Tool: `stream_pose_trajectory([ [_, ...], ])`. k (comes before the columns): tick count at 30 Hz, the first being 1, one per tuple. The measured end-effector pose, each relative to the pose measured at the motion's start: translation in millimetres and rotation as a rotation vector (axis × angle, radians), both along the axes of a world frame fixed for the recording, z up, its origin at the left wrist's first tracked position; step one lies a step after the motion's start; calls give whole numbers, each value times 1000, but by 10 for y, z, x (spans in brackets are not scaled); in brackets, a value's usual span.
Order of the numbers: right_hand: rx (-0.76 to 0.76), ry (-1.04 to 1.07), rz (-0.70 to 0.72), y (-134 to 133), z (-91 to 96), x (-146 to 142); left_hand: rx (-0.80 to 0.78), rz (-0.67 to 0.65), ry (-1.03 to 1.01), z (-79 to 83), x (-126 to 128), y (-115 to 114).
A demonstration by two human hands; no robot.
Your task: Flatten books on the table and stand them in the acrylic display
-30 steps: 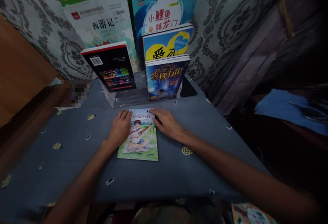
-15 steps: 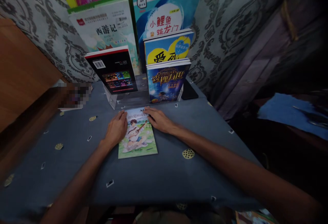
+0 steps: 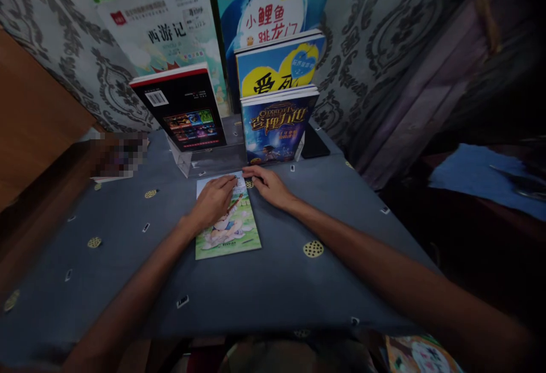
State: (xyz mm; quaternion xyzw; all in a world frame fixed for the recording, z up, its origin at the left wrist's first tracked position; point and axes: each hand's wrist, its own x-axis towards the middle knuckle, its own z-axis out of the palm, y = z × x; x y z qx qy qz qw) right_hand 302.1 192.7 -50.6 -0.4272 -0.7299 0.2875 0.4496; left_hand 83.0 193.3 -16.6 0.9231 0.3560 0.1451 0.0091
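A thin picture book [image 3: 230, 236] with a green cover and a cartoon figure playing a guitar lies flat on the grey tablecloth [image 3: 128, 270]. My left hand [image 3: 213, 202] rests flat on the book's upper half, fingers stretched out over the cover. My right hand [image 3: 267, 182] touches the book's top right corner, its fingers curled at the edge. Both forearms reach in from the bottom of the view.
A tiered clear stand [image 3: 205, 162] behind the book holds several upright books: a black one [image 3: 181, 108], a dark blue one [image 3: 275, 128], a blue-and-yellow one [image 3: 277, 66]. A patterned curtain hangs behind. A wooden panel [image 3: 29, 117] is at left, a blue cloth [image 3: 482, 179] at right.
My left hand has slid from the book's left edge onto its cover. The right hand has moved to the top right corner, and the book has shifted a little toward the stand.
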Motion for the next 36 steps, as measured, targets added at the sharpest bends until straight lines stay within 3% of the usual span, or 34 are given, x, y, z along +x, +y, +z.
stream_pose_trajectory([
  [3,-6,-6,-10,0,-14,-8,25,-81,-47,-60,80,35],
  [10,22,-42,-1,-1,-40,-23,22,-127,-113,-99,62,47],
  [17,58,-105,1,-40,-30,-23,-1,-311,-152,-89,-9,-10],
  [27,62,-186,-9,-105,43,-36,-122,-261,8,60,-20,-220],
  [36,76,-239,-8,-120,54,-43,-235,-286,-19,87,-83,-263],
])
